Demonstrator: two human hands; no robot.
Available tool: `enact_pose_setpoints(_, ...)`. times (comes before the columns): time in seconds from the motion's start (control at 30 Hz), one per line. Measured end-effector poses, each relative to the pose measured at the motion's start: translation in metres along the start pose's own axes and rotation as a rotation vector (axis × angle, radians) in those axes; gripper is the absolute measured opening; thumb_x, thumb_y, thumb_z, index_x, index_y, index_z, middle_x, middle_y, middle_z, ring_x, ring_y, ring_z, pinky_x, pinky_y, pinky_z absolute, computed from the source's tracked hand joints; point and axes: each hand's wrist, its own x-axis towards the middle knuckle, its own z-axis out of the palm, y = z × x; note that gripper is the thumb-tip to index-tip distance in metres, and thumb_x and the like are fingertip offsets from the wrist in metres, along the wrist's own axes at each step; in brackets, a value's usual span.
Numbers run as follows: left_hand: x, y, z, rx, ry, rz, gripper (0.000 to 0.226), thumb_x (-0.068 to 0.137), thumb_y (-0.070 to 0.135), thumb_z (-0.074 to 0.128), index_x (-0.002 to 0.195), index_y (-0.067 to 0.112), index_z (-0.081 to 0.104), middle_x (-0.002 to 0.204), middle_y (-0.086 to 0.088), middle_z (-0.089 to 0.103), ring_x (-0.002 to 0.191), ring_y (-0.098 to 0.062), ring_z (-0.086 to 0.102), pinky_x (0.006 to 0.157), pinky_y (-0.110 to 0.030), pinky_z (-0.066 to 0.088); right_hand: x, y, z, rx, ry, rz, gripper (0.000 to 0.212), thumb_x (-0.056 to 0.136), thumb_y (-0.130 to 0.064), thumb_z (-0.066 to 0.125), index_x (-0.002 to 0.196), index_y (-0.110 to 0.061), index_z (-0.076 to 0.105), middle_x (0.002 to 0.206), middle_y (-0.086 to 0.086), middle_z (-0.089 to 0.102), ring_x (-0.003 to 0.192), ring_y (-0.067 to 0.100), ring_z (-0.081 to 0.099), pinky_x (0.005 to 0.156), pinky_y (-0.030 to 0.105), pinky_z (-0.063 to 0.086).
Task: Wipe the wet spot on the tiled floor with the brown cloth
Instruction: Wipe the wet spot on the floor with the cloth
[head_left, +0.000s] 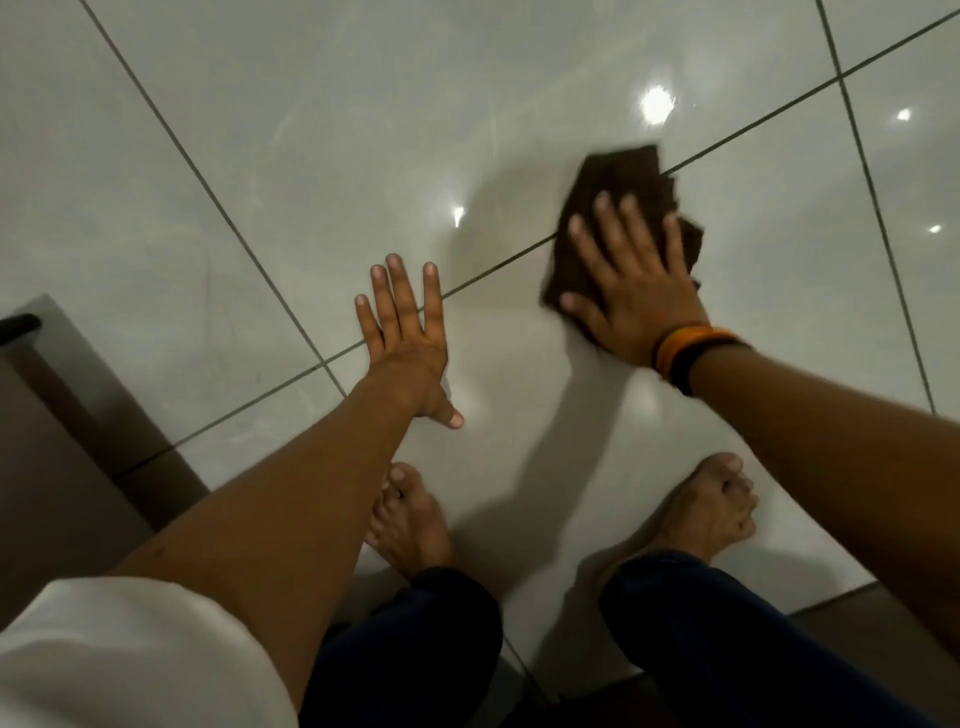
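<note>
A dark brown cloth (631, 182) lies flat on the glossy pale tiled floor (337, 156), across a dark grout line. My right hand (631, 283) presses down on it with spread fingers, covering its near half; the hand and cloth are motion-blurred. An orange and black band sits on that wrist. My left hand (408, 332) rests flat on the floor to the left, fingers apart, holding nothing. I cannot make out a distinct wet spot among the glare and shadows on the tiles.
My two bare feet (410, 519) (711, 509) stand on the tile just below the hands. A brown piece of furniture (62, 441) with a dark handle stands at the left edge. Ceiling lights reflect off the floor at upper right.
</note>
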Motion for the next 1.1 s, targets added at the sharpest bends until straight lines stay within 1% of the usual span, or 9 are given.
enact_pose_setpoints(0.07, 0.001, -0.001, 0.003, -0.011, -0.004, 0.013, 0.182, 0.051, 0.059, 0.097, 0.147, 0.007, -0.048, 0.153, -0.036, -0.049, 0.146, -0.053, -0.042, 0.115, -0.064, -0.026, 0.051, -0.020, -0.020, 0.108, 0.032, 0.218, 0.085, 0.097, -0.069, 0.024, 0.164, -0.023, -0.001, 0.173, 0.014, -0.006, 0.159, 0.038, -0.005, 0.122, 0.066, -0.005)
enact_pose_setpoints(0.13, 0.001, -0.002, 0.004, -0.019, 0.004, 0.014, 0.182, 0.050, 0.061, 0.096, 0.148, 0.007, -0.047, 0.154, -0.035, -0.049, 0.146, -0.053, -0.043, 0.115, -0.064, -0.026, 0.092, -0.054, -0.036, 0.112, 0.044, 0.248, 0.089, 0.095, -0.067, 0.029, 0.164, -0.020, -0.003, 0.172, 0.016, -0.008, 0.159, 0.039, -0.008, 0.121, 0.066, -0.008)
enact_pose_setpoints(0.3, -0.010, -0.018, 0.003, -0.043, 0.117, 0.057, 0.176, 0.048, 0.079, 0.085, 0.159, 0.010, -0.032, 0.164, -0.028, -0.039, 0.153, -0.046, -0.035, 0.124, -0.066, -0.017, 0.070, -0.111, -0.020, -0.040, 0.029, -0.136, 0.082, 0.099, -0.061, 0.036, 0.165, -0.022, 0.005, 0.173, 0.013, 0.000, 0.160, 0.035, -0.002, 0.124, 0.063, -0.005)
enact_pose_setpoints(0.43, -0.001, -0.040, -0.024, -0.187, 0.198, -0.060, 0.185, 0.039, 0.080, 0.087, 0.158, 0.001, -0.030, 0.165, -0.030, -0.036, 0.154, -0.048, -0.033, 0.116, -0.065, -0.025, -0.004, -0.069, 0.008, -0.072, -0.047, -0.294, 0.077, 0.099, -0.061, 0.037, 0.164, -0.026, 0.014, 0.173, 0.009, 0.010, 0.160, 0.032, 0.007, 0.126, 0.064, 0.006)
enact_pose_setpoints(0.53, 0.023, -0.048, -0.049, -0.139, 0.129, -0.056, 0.193, 0.031, 0.081, 0.089, 0.152, 0.005, -0.041, 0.160, -0.030, -0.044, 0.150, -0.046, -0.040, 0.115, -0.067, -0.026, -0.021, -0.019, 0.004, -0.042, -0.047, -0.118, 0.075, 0.099, -0.063, 0.030, 0.164, -0.028, 0.013, 0.173, 0.008, 0.013, 0.160, 0.033, 0.011, 0.125, 0.065, 0.011)
enact_pose_setpoints(0.6, 0.033, -0.051, -0.053, -0.139, 0.069, -0.046, 0.196, 0.028, 0.079, 0.090, 0.147, 0.008, -0.048, 0.155, -0.030, -0.051, 0.146, -0.045, -0.048, 0.114, -0.066, -0.028, -0.001, -0.003, -0.005, 0.037, -0.051, 0.094, 0.077, 0.099, -0.065, 0.024, 0.164, -0.027, 0.007, 0.174, 0.010, 0.004, 0.160, 0.034, 0.003, 0.124, 0.066, 0.004)
enact_pose_setpoints(0.77, 0.040, -0.060, -0.053, -0.142, -0.009, 0.004, 0.195, 0.034, 0.070, 0.096, 0.139, 0.011, -0.057, 0.146, -0.029, -0.060, 0.135, -0.046, -0.058, 0.108, -0.064, -0.034, 0.098, -0.045, -0.039, 0.181, 0.080, 0.409, 0.082, 0.099, -0.064, 0.028, 0.164, -0.021, 0.001, 0.173, 0.015, -0.007, 0.159, 0.038, -0.007, 0.123, 0.069, -0.004)
enact_pose_setpoints(0.9, 0.039, -0.059, -0.059, -0.127, -0.031, -0.028, 0.192, 0.039, 0.064, 0.098, 0.131, 0.012, -0.062, 0.142, -0.028, -0.064, 0.132, -0.045, -0.059, 0.100, -0.057, -0.041, 0.143, -0.105, -0.049, 0.081, 0.094, 0.123, 0.080, 0.098, -0.061, 0.031, 0.164, -0.022, 0.008, 0.173, 0.014, 0.001, 0.160, 0.037, -0.001, 0.123, 0.069, -0.002)
enact_pose_setpoints(1.1, 0.033, -0.052, -0.068, -0.108, -0.048, -0.068, 0.186, 0.046, 0.061, 0.098, 0.134, 0.008, -0.058, 0.148, -0.033, -0.057, 0.139, -0.050, -0.051, 0.110, -0.064, -0.031, 0.033, -0.098, -0.008, 0.001, -0.054, -0.252, 0.077, 0.097, -0.053, 0.045, 0.164, -0.029, 0.014, 0.174, 0.004, 0.010, 0.160, 0.029, 0.006, 0.126, 0.062, 0.003)
